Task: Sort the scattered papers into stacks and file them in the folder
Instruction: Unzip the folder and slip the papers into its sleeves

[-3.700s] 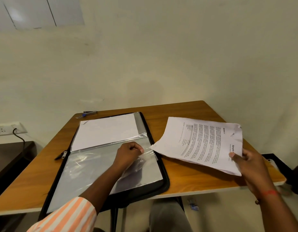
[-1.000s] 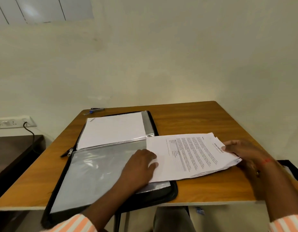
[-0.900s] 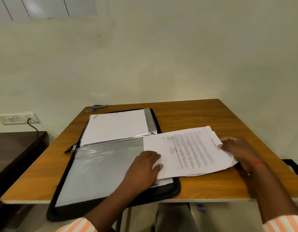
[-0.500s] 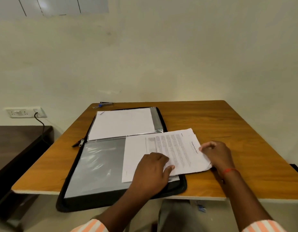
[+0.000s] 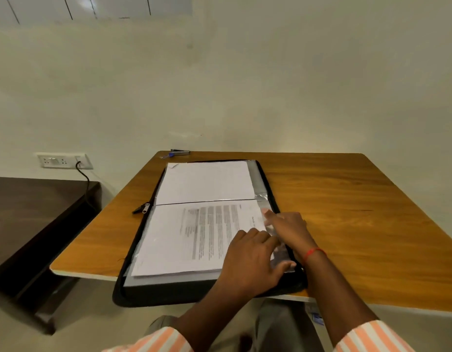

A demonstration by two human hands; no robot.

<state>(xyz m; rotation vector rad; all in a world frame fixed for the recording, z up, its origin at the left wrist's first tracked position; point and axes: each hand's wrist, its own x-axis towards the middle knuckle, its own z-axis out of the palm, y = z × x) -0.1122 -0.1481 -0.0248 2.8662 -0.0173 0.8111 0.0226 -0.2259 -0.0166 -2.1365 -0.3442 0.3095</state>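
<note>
A black zip folder (image 5: 268, 189) lies open on the wooden table (image 5: 347, 212). Its far half holds blank white sheets (image 5: 207, 182) in a clear sleeve. A printed paper stack (image 5: 194, 237) lies inside the near sleeve, filling most of it. My left hand (image 5: 253, 260) rests flat on the stack's right part, fingers spread over the sleeve's right edge. My right hand (image 5: 288, 227) lies beside it at the sleeve's right edge, fingers pointing left against the paper's end. Neither hand is closed around anything.
A small stapler (image 5: 180, 152) with a blue part sits at the table's far left corner. The folder's zip pull (image 5: 143, 208) hangs off its left side. A dark low table (image 5: 34, 212) stands to the left, below a wall socket (image 5: 63, 160) with a black cord.
The printed stack has slid left, from lying half out over the table to lying inside the near sleeve. Both hands followed it to the sleeve's right edge.
</note>
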